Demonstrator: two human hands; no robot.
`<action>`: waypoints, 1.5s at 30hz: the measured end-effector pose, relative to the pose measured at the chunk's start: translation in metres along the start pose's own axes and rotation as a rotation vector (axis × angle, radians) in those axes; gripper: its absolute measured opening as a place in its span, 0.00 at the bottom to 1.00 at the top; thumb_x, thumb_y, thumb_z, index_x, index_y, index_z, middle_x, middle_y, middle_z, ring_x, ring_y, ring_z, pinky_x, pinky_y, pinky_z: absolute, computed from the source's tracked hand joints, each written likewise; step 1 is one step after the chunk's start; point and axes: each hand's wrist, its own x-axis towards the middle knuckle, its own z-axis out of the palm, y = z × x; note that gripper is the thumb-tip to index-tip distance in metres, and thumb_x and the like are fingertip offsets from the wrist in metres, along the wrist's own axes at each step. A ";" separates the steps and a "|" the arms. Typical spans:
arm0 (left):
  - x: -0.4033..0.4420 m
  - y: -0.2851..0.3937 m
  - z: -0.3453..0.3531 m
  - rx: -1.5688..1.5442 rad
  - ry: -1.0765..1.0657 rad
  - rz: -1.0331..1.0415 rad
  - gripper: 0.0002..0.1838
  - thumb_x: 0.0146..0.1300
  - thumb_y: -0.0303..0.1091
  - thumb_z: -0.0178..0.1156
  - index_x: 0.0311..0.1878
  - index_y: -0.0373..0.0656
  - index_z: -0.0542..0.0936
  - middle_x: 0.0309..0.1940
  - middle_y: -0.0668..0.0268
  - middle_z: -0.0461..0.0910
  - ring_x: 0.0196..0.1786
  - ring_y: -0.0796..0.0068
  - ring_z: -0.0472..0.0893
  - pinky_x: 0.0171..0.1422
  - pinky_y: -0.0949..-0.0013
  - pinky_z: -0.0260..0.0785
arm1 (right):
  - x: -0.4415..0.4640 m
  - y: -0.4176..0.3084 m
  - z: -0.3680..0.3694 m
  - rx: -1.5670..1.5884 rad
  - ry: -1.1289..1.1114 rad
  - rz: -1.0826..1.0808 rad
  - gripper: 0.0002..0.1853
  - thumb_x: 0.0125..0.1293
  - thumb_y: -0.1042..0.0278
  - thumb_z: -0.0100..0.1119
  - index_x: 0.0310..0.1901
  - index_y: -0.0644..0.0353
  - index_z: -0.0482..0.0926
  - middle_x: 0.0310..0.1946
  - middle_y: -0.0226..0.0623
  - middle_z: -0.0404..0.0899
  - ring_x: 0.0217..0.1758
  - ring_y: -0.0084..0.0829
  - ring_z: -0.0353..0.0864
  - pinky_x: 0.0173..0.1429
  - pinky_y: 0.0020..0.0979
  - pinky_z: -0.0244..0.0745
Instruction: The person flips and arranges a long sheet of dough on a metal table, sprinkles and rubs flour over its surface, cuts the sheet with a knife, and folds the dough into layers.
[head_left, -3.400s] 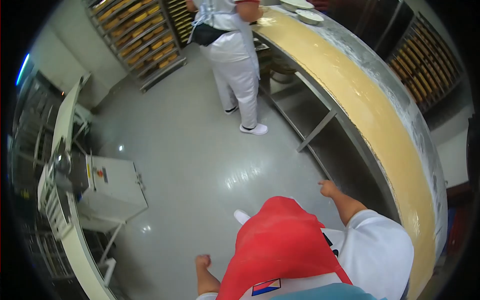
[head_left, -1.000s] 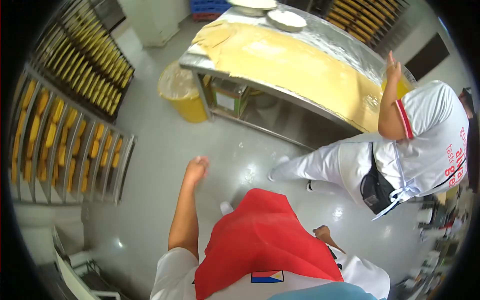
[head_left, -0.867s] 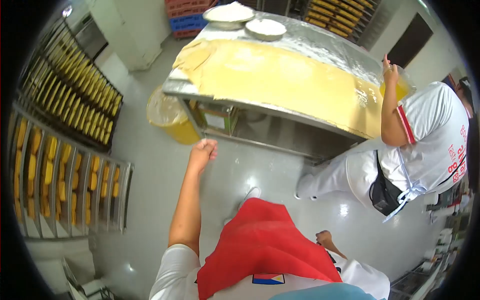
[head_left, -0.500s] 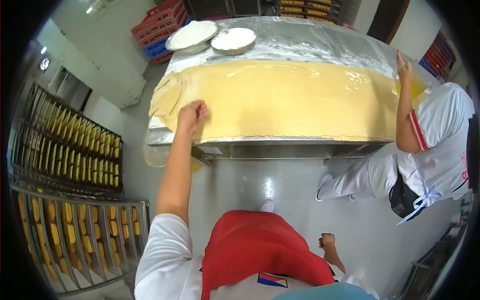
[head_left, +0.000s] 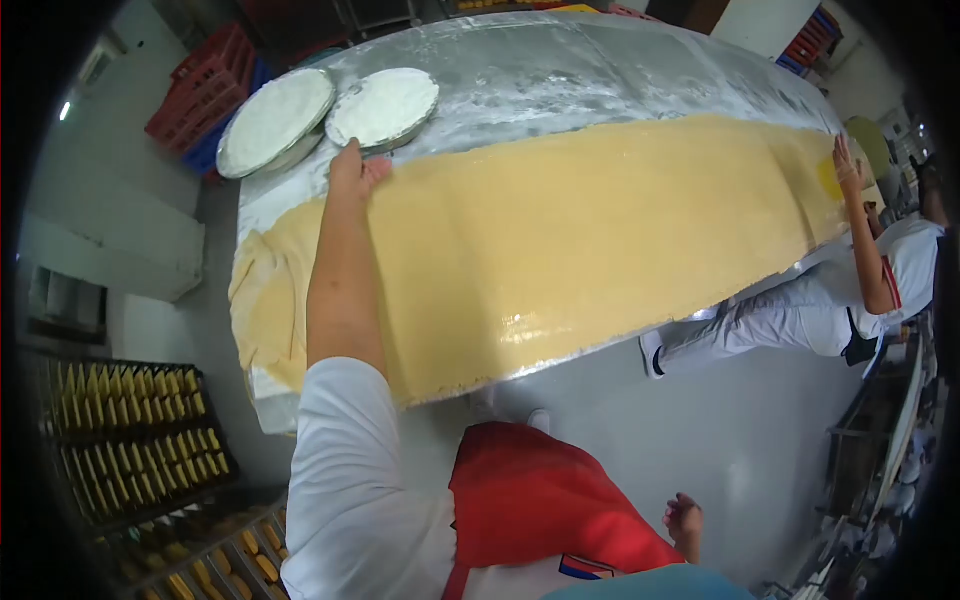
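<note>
Bowl (head_left: 405, 138) sits past the dough's (head_left: 600, 230) far edge, at the left hand's (head_left: 350, 180) fingertips; whether they pinch its rim, I cannot tell. Right hand (head_left: 684, 517), farther from it, hangs off the dough's near side, fingers seemingly half curled, too small to be sure.

Bowls (head_left: 383, 108) on table (head_left: 560, 75), left, behind dough sheet (head_left: 600, 220)

Wide-angle view, moderately lit: a small light (head_left: 65, 110) glows at upper left; glare and soft shadows mark the dough (head_left: 620, 220); table (head_left: 530, 60) bowed, corners black
</note>
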 end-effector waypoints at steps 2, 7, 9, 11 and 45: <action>0.027 0.004 -0.001 -0.012 -0.051 -0.008 0.22 0.73 0.39 0.44 0.60 0.28 0.62 0.41 0.38 0.78 0.34 0.48 0.84 0.35 0.55 0.83 | -0.035 -0.040 0.082 -0.109 -0.108 -0.158 0.19 0.69 0.57 0.57 0.54 0.62 0.71 0.35 0.41 0.74 0.23 0.31 0.74 0.23 0.32 0.72; 0.060 0.014 -0.004 -0.091 -0.132 -0.070 0.18 0.68 0.26 0.41 0.58 0.26 0.59 0.46 0.35 0.75 0.35 0.44 0.84 0.29 0.63 0.82 | -0.073 -0.134 0.272 -0.363 -0.313 -0.522 0.23 0.68 0.59 0.60 0.58 0.64 0.72 0.40 0.41 0.76 0.23 0.26 0.75 0.25 0.29 0.73; 0.051 0.015 0.007 -0.110 -0.051 -0.084 0.16 0.66 0.23 0.43 0.54 0.23 0.60 0.43 0.35 0.75 0.34 0.41 0.84 0.20 0.71 0.76 | -0.075 -0.165 0.338 -0.493 -0.453 -0.693 0.20 0.68 0.64 0.59 0.57 0.66 0.73 0.43 0.39 0.75 0.29 0.26 0.77 0.32 0.28 0.75; 0.035 0.011 0.016 -0.093 -0.077 -0.067 0.16 0.66 0.23 0.44 0.54 0.23 0.60 0.42 0.36 0.75 0.32 0.42 0.84 0.19 0.71 0.74 | -0.083 -0.190 0.408 -0.468 -0.604 -1.024 0.19 0.68 0.68 0.58 0.57 0.66 0.74 0.48 0.36 0.74 0.36 0.25 0.78 0.40 0.26 0.75; -0.310 -0.074 0.048 -0.144 0.069 0.114 0.23 0.65 0.21 0.47 0.63 0.31 0.59 0.44 0.40 0.77 0.26 0.55 0.83 0.19 0.63 0.74 | 0.123 -0.423 0.527 0.377 -0.768 -0.640 0.12 0.68 0.64 0.44 0.43 0.61 0.74 0.32 0.38 0.77 0.28 0.33 0.74 0.27 0.33 0.73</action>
